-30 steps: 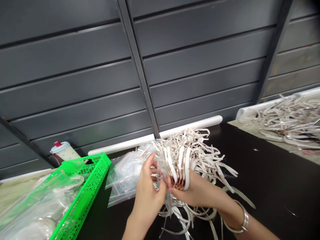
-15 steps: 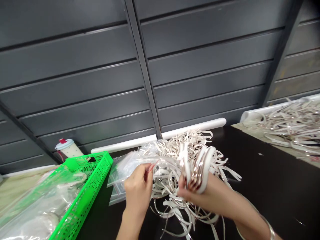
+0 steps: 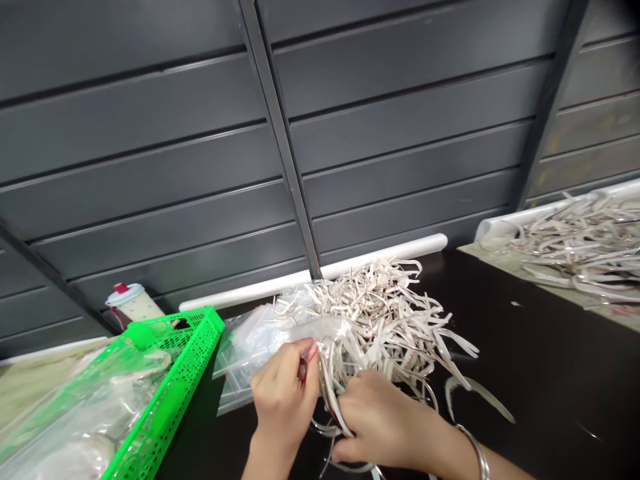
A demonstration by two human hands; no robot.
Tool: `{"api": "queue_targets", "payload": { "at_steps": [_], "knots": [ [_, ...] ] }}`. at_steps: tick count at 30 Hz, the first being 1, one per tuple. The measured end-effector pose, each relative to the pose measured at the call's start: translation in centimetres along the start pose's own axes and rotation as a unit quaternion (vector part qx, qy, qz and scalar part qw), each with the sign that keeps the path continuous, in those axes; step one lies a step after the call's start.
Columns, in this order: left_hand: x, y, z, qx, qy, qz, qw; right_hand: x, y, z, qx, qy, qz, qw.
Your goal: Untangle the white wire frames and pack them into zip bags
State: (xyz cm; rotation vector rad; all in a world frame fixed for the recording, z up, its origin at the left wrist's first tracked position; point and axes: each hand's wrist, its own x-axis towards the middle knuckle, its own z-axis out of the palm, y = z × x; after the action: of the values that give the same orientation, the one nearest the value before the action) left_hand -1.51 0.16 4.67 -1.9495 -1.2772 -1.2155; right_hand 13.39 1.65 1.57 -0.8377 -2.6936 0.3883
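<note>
My left hand [image 3: 285, 383] pinches the red-edged rim of a clear plastic zip bag [image 3: 320, 328]. Close beside it on the right, my right hand [image 3: 377, 417] is closed round a bundle of curved white and metallic strips [image 3: 331, 390], held at the bag's mouth. How far the strips reach into the bag is hard to see. Under and behind both hands spreads a tangled pile of similar strips [image 3: 380, 293]. Flat clear bags [image 3: 240, 353] lie left of the pile, partly behind my left hand.
On the left stands a green perforated basket [image 3: 175, 387] with filled clear bags [image 3: 95, 427]. A lidded cup [image 3: 135, 303] is behind it. A white tube [image 3: 400, 250] runs along the grey panel wall [image 3: 400, 133]. More strips [image 3: 585, 247] lie at the far right of the black table [image 3: 540, 373].
My right hand has moved left and down, bringing the strips from above the pile to the bag's mouth. My left hand has shifted slightly right with the bag.
</note>
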Motion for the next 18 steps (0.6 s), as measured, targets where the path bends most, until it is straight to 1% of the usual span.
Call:
{"api": "queue_targets", "payload": {
  "at_steps": [2, 3, 5, 6, 7, 8, 9, 10, 11, 13, 14, 15, 17, 18],
  "knots": [
    [0.0, 0.0, -0.1, -0.005, -0.003, 0.038, 0.999, 0.1, 0.2, 0.0, 0.027, 0.015, 0.009, 0.999],
    [0.0, 0.0, -0.1, -0.008, -0.006, 0.060, 0.998, 0.3, 0.5, 0.0, 0.059, 0.030, 0.011, 0.998],
    [0.0, 0.1, -0.1, -0.013, -0.013, 0.102, 0.995, 0.8, 1.5, -0.2, 0.174, 0.045, 0.012, 0.984],
    [0.0, 0.0, -0.1, -0.015, -0.016, 0.120, 0.992, 1.1, 2.1, -0.2, 0.253, 0.038, 0.021, 0.966],
    [0.0, 0.0, -0.1, -0.014, -0.019, 0.134, 0.991, 1.5, 2.8, -0.3, 0.341, 0.025, 0.033, 0.939],
    [0.0, -0.1, 0.0, -0.010, -0.023, 0.144, 0.989, 1.8, 3.4, -0.4, 0.428, 0.008, 0.041, 0.903],
    [0.0, -0.2, 0.1, -0.003, -0.030, 0.150, 0.988, 2.0, 3.9, -0.5, 0.511, -0.009, 0.038, 0.859],
    [0.1, -0.3, 0.2, 0.007, -0.041, 0.149, 0.988, 2.1, 4.4, -0.7, 0.581, -0.021, 0.022, 0.814],
    [0.1, -0.4, 0.2, 0.017, -0.055, 0.142, 0.988, 2.2, 4.7, -1.0, 0.632, -0.025, -0.004, 0.774],
    [0.2, -0.7, 0.3, 0.029, -0.074, 0.120, 0.990, 2.1, 4.9, -1.6, 0.705, -0.025, -0.052, 0.707],
    [0.2, -0.8, 0.4, 0.029, -0.075, 0.108, 0.991, 2.0, 4.9, -1.8, 0.732, -0.024, -0.058, 0.679],
    [0.3, -0.9, 0.4, 0.025, -0.070, 0.099, 0.992, 1.9, 4.8, -2.0, 0.752, -0.021, -0.053, 0.656],
    [0.2, -0.9, 0.3, 0.011, -0.050, 0.092, 0.994, 2.0, 4.3, -2.0, 0.779, -0.011, -0.037, 0.625],
    [0.2, -0.9, 0.3, 0.003, -0.040, 0.093, 0.995, 2.1, 4.1, -1.8, 0.785, -0.008, -0.029, 0.619]
  ]
}}
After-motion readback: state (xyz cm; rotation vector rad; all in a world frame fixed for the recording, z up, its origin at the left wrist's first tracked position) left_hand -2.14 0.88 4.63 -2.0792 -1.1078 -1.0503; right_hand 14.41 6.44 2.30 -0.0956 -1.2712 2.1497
